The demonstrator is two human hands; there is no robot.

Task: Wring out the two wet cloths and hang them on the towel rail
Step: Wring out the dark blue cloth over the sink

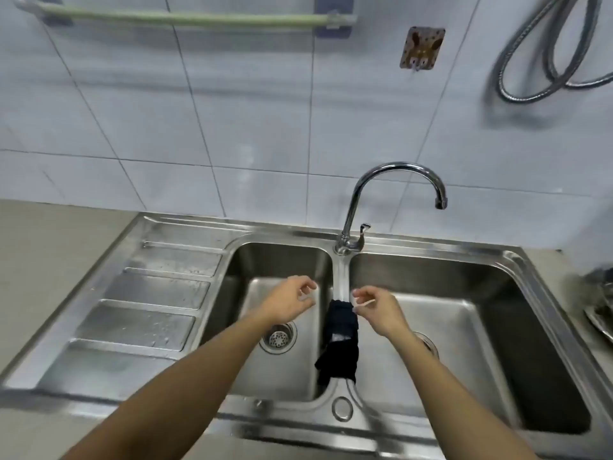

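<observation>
A dark navy cloth lies bunched over the divider between the two basins of the steel sink. My left hand hovers above the left basin, fingers curled and apart, holding nothing. Just right of the cloth's top end is my right hand, fingers loosely bent and also empty, its fingertips close to the cloth. The pale green towel rail runs across the tiled wall at the top left, bare. Only one cloth is visible.
A chrome gooseneck tap rises behind the divider, spout over the right basin. A ribbed drainboard lies left of the basins. A metal hose loops on the wall at top right. Metal dishes sit at the right edge.
</observation>
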